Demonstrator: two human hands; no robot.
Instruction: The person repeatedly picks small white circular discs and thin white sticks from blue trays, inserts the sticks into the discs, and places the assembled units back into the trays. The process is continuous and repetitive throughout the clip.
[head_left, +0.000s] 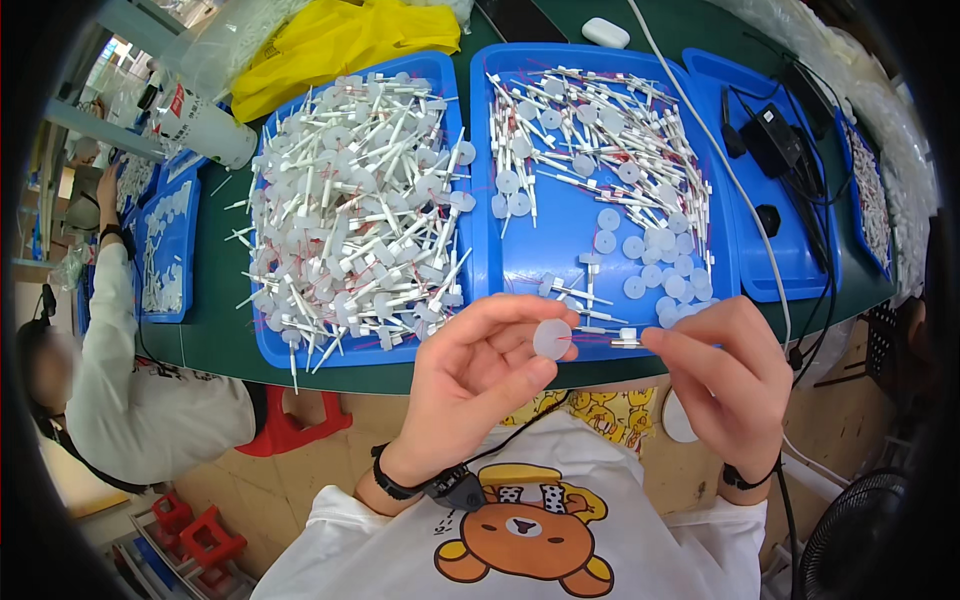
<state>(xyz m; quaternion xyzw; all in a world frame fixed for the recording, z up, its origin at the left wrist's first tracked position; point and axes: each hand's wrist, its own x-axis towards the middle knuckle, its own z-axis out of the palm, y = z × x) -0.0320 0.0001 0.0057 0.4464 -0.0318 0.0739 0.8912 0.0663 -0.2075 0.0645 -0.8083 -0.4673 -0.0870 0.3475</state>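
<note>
My left hand [462,378] holds a round, translucent white disc [550,340] between thumb and fingers, its palm partly turned up. Thin red wires [585,338] run from the disc toward a small white connector-like piece [627,336], which the fingertips of my right hand [728,372] pinch. Both hands are just over the near edge of the middle blue tray [540,250]. In that tray lie loose white discs [660,240] and many slim white rods with red wires [610,120]. A few similar pieces [580,290] rest close beyond my fingers.
On the left, a blue tray [462,95] is heaped with similar parts. A right-hand tray [765,265] holds a black adapter [770,140] and cables. A white cable [715,130] crosses the trays. Behind are a yellow bag [345,45] and a white case [606,33]. Another person [130,380] sits at left.
</note>
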